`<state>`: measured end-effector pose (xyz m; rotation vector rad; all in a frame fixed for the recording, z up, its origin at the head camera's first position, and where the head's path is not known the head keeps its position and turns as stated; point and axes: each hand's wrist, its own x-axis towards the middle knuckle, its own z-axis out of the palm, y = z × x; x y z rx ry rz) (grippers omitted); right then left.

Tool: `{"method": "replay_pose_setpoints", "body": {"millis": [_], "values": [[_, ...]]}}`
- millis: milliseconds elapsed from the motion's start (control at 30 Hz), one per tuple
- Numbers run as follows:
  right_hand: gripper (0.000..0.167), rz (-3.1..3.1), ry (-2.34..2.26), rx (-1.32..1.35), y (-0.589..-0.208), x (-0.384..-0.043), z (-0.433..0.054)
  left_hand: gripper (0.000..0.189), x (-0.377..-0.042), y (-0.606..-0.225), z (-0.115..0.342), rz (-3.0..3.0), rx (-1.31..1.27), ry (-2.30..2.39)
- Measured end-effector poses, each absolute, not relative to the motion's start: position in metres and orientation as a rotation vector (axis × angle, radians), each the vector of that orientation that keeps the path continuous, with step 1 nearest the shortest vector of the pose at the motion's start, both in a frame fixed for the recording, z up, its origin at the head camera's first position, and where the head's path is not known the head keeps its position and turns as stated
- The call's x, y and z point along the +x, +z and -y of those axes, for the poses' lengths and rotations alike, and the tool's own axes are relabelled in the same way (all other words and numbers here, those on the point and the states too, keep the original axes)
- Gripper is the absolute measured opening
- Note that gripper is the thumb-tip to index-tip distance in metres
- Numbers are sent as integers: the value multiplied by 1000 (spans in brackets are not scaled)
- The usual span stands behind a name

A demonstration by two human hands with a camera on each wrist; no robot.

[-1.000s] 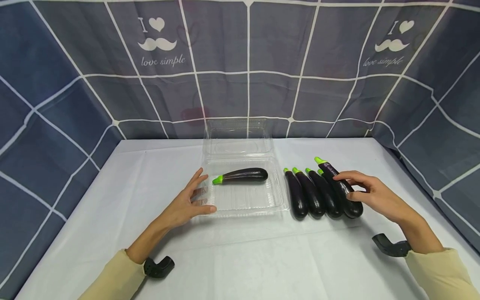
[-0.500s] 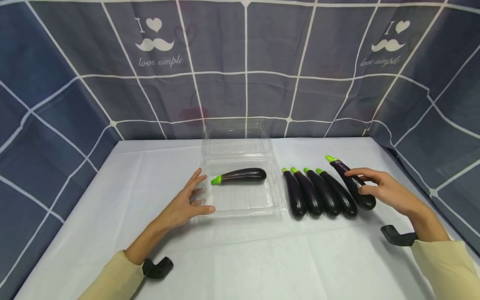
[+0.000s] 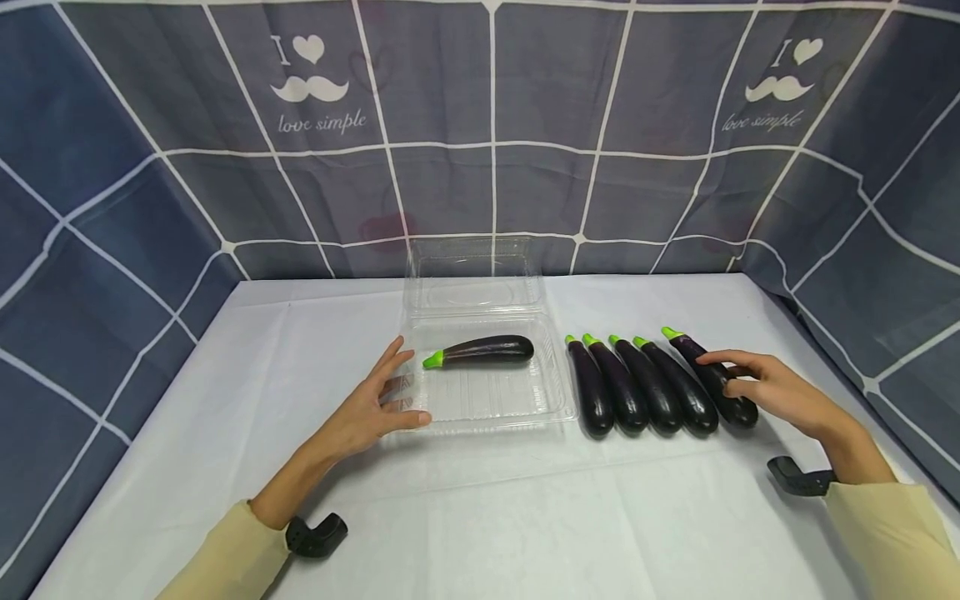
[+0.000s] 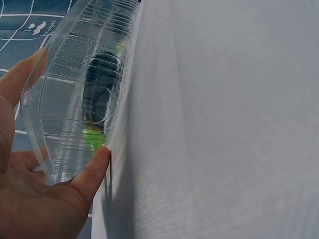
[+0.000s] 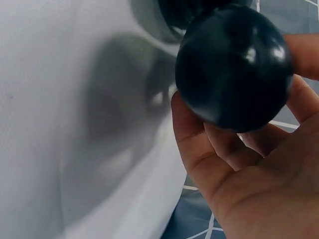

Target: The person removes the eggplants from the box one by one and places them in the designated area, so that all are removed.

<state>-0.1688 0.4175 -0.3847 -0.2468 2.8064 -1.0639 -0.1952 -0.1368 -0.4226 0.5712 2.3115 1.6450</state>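
Note:
In the head view my right hand [image 3: 787, 400] holds an eggplant [image 3: 705, 377] with a green stem, at the right end of a row of several eggplants [image 3: 654, 392]. The right wrist view has its rounded dark end [image 5: 232, 69] between thumb and fingers. My left hand [image 3: 363, 412] rests with spread, fairly straight fingers against the left side of a clear plastic clamshell box [image 3: 487, 400]. One eggplant [image 3: 487, 350] lies crosswise in that box, stem to the left. Through the box wall [image 4: 62, 99], the left wrist view shows this eggplant darkly.
The box's raised lid [image 3: 472, 293] leans back near the grey checked curtain [image 3: 547, 200], which also runs along both sides. A white cloth [image 3: 525, 508] covers the table. Black wrist mounts [image 3: 318, 536] stick out from both cuffs.
My right hand has shifted the held eggplant rightward, off the neighbouring one, then lowered it slightly toward the cloth at the row's right end. The left hand has stayed at the box.

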Motion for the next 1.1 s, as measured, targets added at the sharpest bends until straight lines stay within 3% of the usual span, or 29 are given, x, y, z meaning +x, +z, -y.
{"method": "replay_pose_setpoints", "body": {"millis": [833, 1100], "values": [[46, -2714, -1124, -294, -394, -176, -419, 96, -196, -423, 136, -2300, 570, 1654], [61, -2693, -1118, -310, -394, -176, -420, 97, -196, -423, 137, -2306, 578, 1653]]}}
